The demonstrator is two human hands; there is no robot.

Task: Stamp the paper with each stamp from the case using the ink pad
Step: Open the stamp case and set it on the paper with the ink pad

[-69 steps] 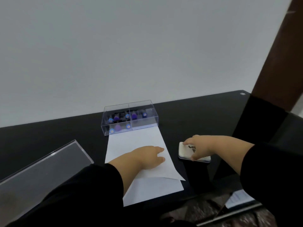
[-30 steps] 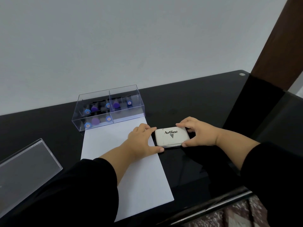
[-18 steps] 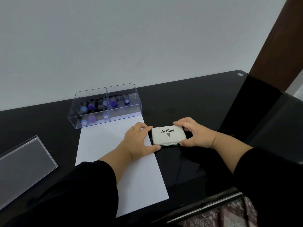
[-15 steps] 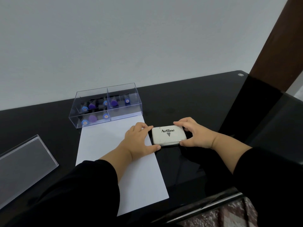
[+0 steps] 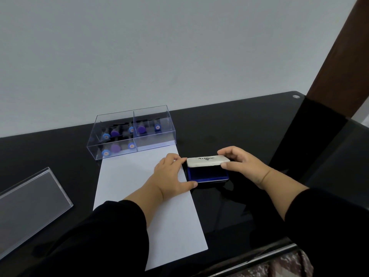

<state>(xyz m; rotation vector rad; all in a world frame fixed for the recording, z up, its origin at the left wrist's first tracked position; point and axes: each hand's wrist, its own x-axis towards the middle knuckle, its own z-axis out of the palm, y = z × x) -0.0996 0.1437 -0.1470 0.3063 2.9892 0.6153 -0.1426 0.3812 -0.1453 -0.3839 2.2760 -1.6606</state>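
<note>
One white sheet of paper [image 5: 139, 186] lies flat on the black worktop [image 5: 229, 126], in the middle of the frame. It runs from the case down to the near edge of the worktop.

One clear case [image 5: 131, 132] stands at the top end of the paper, touching it. The case has a wall down its middle, so it has two parts. Eight stamps [image 5: 115, 148] can be counted inside: six in the left part and two in the right part. Five have blue tops and three have purple tops. All of them are in the case.

One ink pad [image 5: 207, 173] sits just to the right of the paper, in the middle of the frame. Its white lid [image 5: 208, 160] is tipped up at the back, and the dark blue pad shows under it.

There are two hands. The left hand [image 5: 171, 174] lies on the right edge of the paper. Its fingers curl against the left side of the ink pad, and the thumb presses on the near left corner. The right hand [image 5: 242, 166] has its grip clamped on the right end of the lid, with fingers on the far side and the thumb on the near side. Both arms wear black sleeves.

One clear flat cover [image 5: 28, 204] lies at the lower left of the frame, well apart from the case.

A plain pale wall [image 5: 159, 47] fills the top of the frame. A dark brown post [image 5: 343, 56] stands at the upper right. The left arm hides part of the paper's lower left.
</note>
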